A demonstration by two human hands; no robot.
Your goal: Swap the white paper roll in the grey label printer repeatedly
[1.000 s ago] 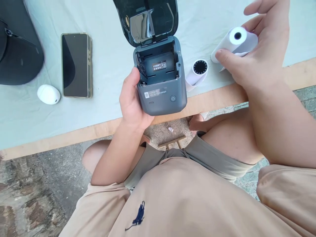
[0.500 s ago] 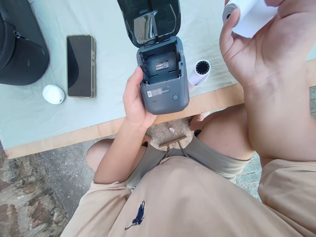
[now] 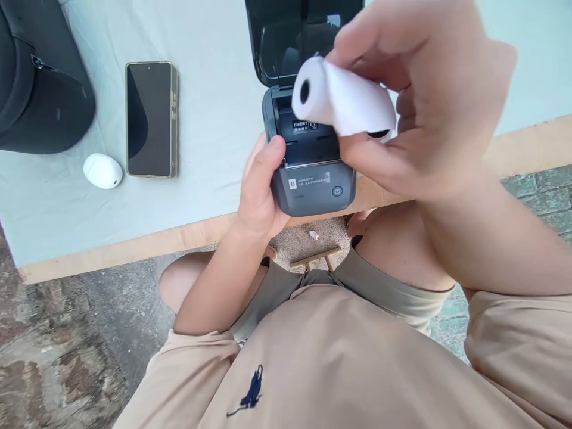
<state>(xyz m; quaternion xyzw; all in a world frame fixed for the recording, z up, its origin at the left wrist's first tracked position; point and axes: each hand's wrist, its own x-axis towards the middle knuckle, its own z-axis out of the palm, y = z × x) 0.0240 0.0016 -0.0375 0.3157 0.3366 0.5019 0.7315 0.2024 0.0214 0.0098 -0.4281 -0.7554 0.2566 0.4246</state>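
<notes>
Paper roll (image 3: pixel 357 98), upper right of centre, is pinched in the partly closed right hand (image 3: pixel 433 101); its long axis slopes gently down rightward, hollow end facing left. Just below, the left hand (image 3: pixel 261 187) curls around the open printer (image 3: pixel 313 193). Farther left lies a phone (image 3: pixel 149 119).

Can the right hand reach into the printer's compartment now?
Probably yes: the lid is raised, and the right hand holds the paper roll seemingly above the compartment, while the left hand grips the printer.
</notes>
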